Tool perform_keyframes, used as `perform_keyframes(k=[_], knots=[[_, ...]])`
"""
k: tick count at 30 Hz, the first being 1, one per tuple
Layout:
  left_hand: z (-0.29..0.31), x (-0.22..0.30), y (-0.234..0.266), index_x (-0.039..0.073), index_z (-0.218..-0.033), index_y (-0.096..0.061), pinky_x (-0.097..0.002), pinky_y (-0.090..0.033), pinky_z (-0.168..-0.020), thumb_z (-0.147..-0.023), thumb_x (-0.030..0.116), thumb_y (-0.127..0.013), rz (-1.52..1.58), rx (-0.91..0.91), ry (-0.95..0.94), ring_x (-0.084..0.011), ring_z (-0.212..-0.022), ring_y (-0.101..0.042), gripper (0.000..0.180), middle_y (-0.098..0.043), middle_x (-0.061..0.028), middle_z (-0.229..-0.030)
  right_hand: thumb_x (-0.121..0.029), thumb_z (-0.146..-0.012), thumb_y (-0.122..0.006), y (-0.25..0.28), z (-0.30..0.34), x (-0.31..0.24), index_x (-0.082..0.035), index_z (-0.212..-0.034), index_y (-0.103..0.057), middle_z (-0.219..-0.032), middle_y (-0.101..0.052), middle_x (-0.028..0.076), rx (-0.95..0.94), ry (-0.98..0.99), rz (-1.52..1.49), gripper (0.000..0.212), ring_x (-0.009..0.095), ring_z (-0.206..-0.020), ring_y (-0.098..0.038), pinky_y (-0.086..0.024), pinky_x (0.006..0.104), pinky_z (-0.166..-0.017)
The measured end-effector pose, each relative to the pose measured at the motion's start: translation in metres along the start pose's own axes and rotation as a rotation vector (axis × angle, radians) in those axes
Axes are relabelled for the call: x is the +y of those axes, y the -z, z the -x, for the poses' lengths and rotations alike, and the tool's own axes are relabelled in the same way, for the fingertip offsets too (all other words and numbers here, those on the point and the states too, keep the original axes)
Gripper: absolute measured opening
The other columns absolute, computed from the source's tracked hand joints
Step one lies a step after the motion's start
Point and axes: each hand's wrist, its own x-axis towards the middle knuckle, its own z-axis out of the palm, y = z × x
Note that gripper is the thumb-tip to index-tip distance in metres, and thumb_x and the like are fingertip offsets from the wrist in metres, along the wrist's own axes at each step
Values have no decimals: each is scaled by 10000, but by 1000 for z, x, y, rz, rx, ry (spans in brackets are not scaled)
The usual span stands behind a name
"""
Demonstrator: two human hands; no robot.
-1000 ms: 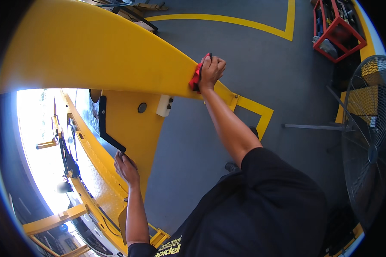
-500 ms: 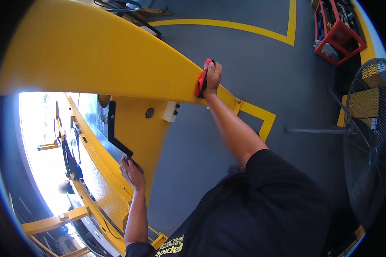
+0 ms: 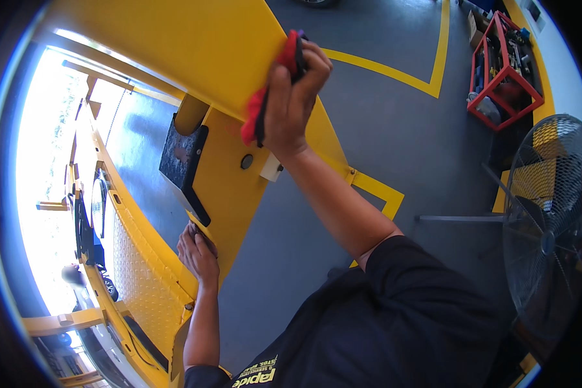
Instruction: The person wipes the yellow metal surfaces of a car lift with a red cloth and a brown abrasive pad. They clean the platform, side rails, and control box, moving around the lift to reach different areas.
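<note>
My right hand (image 3: pixel 294 107) grips a red and black cloth (image 3: pixel 255 116), pressed against the broad face of a large yellow metal post (image 3: pixel 194 45). Lower down, my left hand (image 3: pixel 199 255) is closed round the edge of the post's yellow side plate (image 3: pixel 229 223), just below a black angled bracket (image 3: pixel 191 184); a small dark patch by its thumb is unclear. Between the hands, a round black plug (image 3: pixel 246 161) and a small white box (image 3: pixel 271 169) sit on the side plate.
At right stand a mesh-guarded fan (image 3: pixel 548 239) and a red-framed tool cart (image 3: pixel 507 77). Yellow lines (image 3: pixel 385 74) mark the grey floor. On the left runs a yellow ramp with a textured metal plate (image 3: pixel 139 271), beside a bright opening.
My right hand has moved the cloth up and left across the yellow post. My left hand stays at the plate's edge while the whole view has shifted.
</note>
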Motion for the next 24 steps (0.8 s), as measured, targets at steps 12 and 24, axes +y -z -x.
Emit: perform_keyframes(k=[12,24], knots=[[-11,6,-2,60,-1437,-597,-529,-349,-1125,-1093,295,-419,26,23,-18,-372,-1326,-544,453,-653,-134,-1380,-132,-1017,-562,10,16,40,-28,-1240,-521,-1301,-541,202,88,-233,276,250,400,-1228,-504,-360,518,-1100],[0,4,1,84,-1457,-599,-534,-362,-1125,-1130,373,-351,9,11,2,-379,-1331,-557,503,-656,-141,-1398,-139,-988,-558,-7,-32,0,-68,-1288,-516,-1357,-523,186,72,102,82,311,363,-1235,-485,-320,501,-1054]])
